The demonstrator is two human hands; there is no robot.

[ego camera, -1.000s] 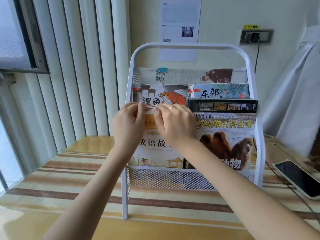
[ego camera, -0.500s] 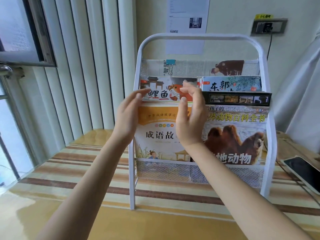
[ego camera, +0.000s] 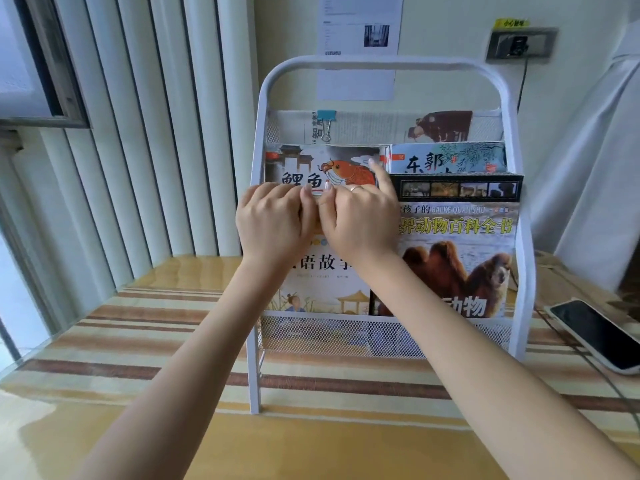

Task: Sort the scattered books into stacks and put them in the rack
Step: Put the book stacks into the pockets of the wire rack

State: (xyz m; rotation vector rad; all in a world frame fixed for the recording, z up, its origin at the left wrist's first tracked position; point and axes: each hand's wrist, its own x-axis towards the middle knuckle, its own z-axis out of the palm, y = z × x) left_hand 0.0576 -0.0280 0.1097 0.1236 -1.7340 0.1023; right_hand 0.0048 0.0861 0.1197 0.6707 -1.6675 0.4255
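Standing on a striped table, the white rack holds every book in view, in tiers stepping up toward twelve o'clock. At nine o'clock from the rack hang vertical blinds beside a window.

The left hand rests, back to the camera, on the top edge of the story book, which stands upright in the left half of the front tier. Its fingers curl over that edge, tips touching the book's top; whether they pinch it or merely press on it cannot be told, since the palm side is hidden. Just at three o'clock from it, touching it, the right hand lies on the same edge, most fingers curled likewise, a ring on one. Its forefinger alone is stretched out toward twelve o'clock, the tip lying on the carp book, which stands in the tier behind and shows above both hands.

At three o'clock from the hands the camel book fills the right half of the front tier, upright, its left edge just beside the right wrist. Behind it, next to the carp book, stands a pale blue book. The back tier holds a newspaper with a blue clip at its top left.

Farther toward three o'clock a phone lies flat on the table, apart from the rack, and a wall socket sits at one o'clock above it.
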